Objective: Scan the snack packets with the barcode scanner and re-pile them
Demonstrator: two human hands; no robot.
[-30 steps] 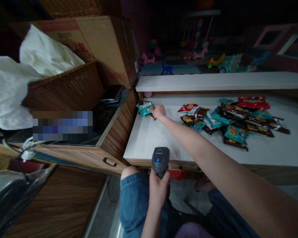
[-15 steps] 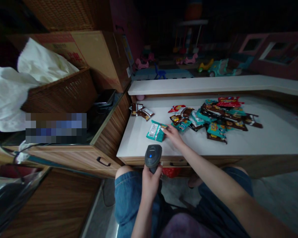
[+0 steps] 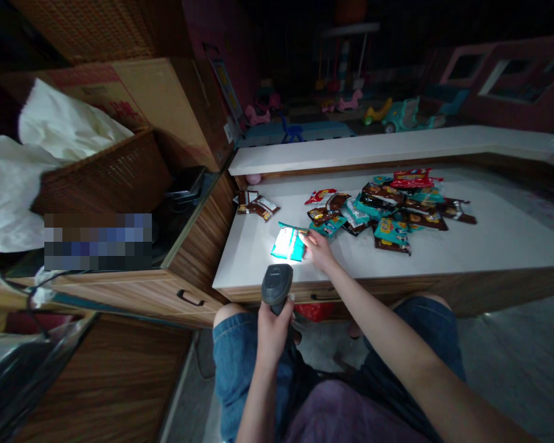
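My left hand (image 3: pixel 273 329) is wrapped round the handle of a dark grey barcode scanner (image 3: pixel 277 284), whose head points away from me at the counter's front edge. Bright light from it falls on a teal snack packet (image 3: pixel 288 242) just beyond. The fingers of my right hand (image 3: pixel 317 251) pinch that packet at its right edge. To the right lies a heap of brown, teal and red snack packets (image 3: pixel 388 209). A smaller group of brown packets (image 3: pixel 257 205) rests at the counter's left end.
The white counter (image 3: pixel 452 252) has a raised ledge (image 3: pixel 360 145) along its back. Left of it, a wooden cabinet (image 3: pixel 138 292) carries a wicker basket (image 3: pixel 106 175) with white bags, beside a cardboard box (image 3: pixel 180 104). Toys stand in the dark area behind.
The scanner's light has come on and now shines brightly on the teal packet. The blue light on top of the scanner no longer shows. The view has shifted slightly.
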